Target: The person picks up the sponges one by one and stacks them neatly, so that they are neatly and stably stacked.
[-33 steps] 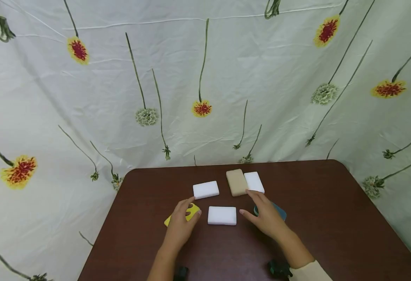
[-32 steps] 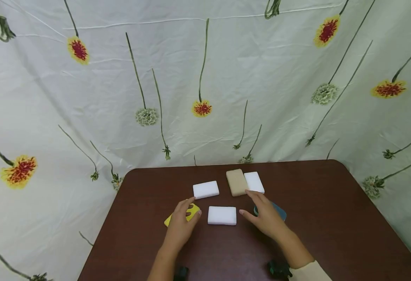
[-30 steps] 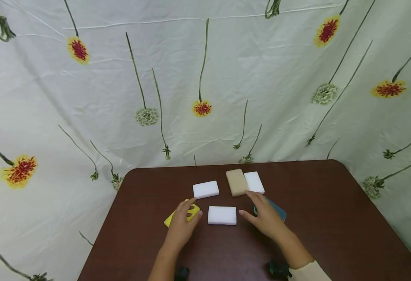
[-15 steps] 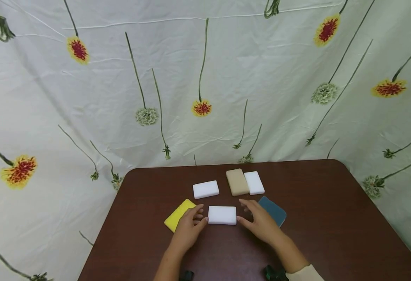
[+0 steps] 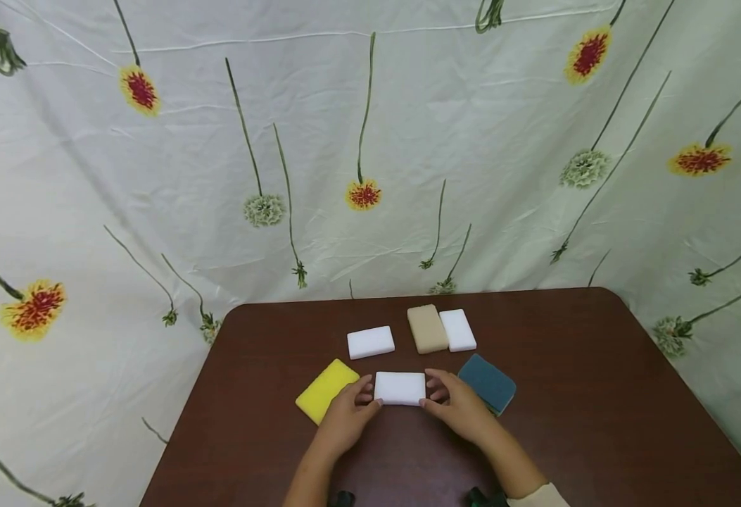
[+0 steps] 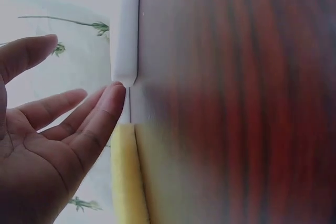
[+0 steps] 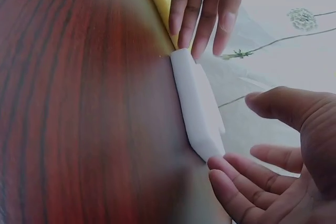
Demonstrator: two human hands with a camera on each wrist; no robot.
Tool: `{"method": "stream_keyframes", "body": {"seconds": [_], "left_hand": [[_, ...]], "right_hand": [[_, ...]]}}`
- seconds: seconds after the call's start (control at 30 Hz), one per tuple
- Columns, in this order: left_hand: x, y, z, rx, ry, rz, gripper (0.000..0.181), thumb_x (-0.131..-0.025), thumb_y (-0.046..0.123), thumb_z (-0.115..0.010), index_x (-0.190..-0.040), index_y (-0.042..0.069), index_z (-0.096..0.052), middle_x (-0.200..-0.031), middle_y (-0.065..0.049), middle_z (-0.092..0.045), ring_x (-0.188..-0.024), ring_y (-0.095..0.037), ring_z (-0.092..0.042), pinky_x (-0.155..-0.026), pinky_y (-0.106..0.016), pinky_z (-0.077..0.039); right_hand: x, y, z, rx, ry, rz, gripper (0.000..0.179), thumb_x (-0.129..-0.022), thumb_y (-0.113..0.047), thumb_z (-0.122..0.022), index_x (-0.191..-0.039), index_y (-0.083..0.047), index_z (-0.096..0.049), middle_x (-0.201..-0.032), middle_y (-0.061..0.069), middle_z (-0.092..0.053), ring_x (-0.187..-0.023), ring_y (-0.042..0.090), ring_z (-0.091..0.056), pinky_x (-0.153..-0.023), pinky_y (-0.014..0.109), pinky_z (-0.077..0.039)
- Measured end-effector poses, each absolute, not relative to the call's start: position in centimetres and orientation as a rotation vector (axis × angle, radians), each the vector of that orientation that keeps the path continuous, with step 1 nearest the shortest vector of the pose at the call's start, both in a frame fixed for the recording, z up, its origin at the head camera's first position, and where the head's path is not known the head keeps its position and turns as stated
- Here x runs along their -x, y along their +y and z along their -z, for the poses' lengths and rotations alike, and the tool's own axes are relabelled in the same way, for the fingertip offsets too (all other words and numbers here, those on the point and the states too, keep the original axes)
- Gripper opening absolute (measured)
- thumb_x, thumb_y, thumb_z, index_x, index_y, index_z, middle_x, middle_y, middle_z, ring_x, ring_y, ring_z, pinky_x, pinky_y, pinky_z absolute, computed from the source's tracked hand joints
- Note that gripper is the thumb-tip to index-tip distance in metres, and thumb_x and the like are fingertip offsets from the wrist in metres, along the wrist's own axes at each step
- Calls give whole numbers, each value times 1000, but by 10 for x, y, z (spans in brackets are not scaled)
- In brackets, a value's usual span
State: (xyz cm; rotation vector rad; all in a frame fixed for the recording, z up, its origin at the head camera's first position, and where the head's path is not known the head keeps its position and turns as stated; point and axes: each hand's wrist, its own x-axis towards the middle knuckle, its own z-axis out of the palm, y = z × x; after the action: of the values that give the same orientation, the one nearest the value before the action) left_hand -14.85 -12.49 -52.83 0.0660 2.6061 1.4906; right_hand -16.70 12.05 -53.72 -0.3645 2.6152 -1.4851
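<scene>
A white sponge block [image 5: 400, 389] lies flat on the table between both hands. My left hand [image 5: 345, 417] is at its left end, fingers loosely bent, with the fingertips right at the end face in the left wrist view. My right hand [image 5: 461, 410] is at the opposite end; its fingertips reach the lower edge of the white block [image 7: 194, 106] in the right wrist view. Both thumbs stand away from the block in the wrist views. Beside the left hand lies a yellow sponge [image 5: 324, 393], partly covered by it. A blue sponge [image 5: 490, 382] lies just beyond the right hand.
Farther back on the brown table [image 5: 573, 422] lie another white block [image 5: 371, 342], a beige sponge [image 5: 427, 329] and a third white block [image 5: 458, 330], the last two side by side. A flower-printed cloth [image 5: 319, 141] hangs behind the table.
Both hands have moved inward and toward the body, from over the yellow and blue sponges to the two ends of the near white block. The sponges have stayed in place.
</scene>
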Motion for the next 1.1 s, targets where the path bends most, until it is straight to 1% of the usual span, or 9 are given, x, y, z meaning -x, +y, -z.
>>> {"method": "stream_keyframes", "body": {"seconds": [0.3,0.47,0.57,0.83,1.0,1.1], "left_hand": [[150,-123,533,-75,2546,-1546,63,-96,28,-69,-148,0,-47,-138,-17,-61,-124,-34,-61,-98,-47,-53],[151,-124,532,-57,2482,-1535,68,-96,30,-69,-151,0,-43,-141,-19,-58,-127,-36,-58,-98,-49,-52],[152,-124,534,-57,2447,-1518,72,-95,31,-71,-153,1,-40,-142,-19,-56,-129,-36,-57,-99,-50,-51],[159,-123,541,-61,2460,-1535,71,-93,23,-72,-152,-1,-40,-135,-16,-57,-122,-32,-59,-95,-44,-53],[162,-122,544,-44,2457,-1547,72,-92,20,-73,-152,-2,-40,-133,-15,-58,-119,-30,-59,-93,-44,-53],[164,-122,545,-31,2457,-1552,71,-92,18,-74,-151,-1,-40,-129,-14,-59,-115,-28,-60,-91,-40,-53]], "right_hand": [[168,113,544,279,2588,1522,59,-86,-18,-79,-136,3,-58,-114,13,-67,-93,16,-66,-75,21,-53],[171,113,549,255,2600,1503,56,-84,-14,-80,-134,2,-60,-112,11,-65,-91,15,-64,-74,21,-52],[170,113,552,261,2599,1500,57,-84,-12,-81,-134,2,-59,-111,10,-63,-89,15,-62,-72,21,-51],[170,115,556,266,2602,1525,57,-85,-8,-78,-137,2,-56,-110,11,-61,-89,15,-61,-72,21,-50],[172,118,557,240,2587,1543,54,-86,-8,-76,-136,1,-57,-108,9,-62,-91,15,-62,-74,21,-50],[172,118,557,235,2583,1541,50,-88,-9,-75,-134,-1,-59,-107,8,-62,-91,14,-61,-75,21,-50]]}}
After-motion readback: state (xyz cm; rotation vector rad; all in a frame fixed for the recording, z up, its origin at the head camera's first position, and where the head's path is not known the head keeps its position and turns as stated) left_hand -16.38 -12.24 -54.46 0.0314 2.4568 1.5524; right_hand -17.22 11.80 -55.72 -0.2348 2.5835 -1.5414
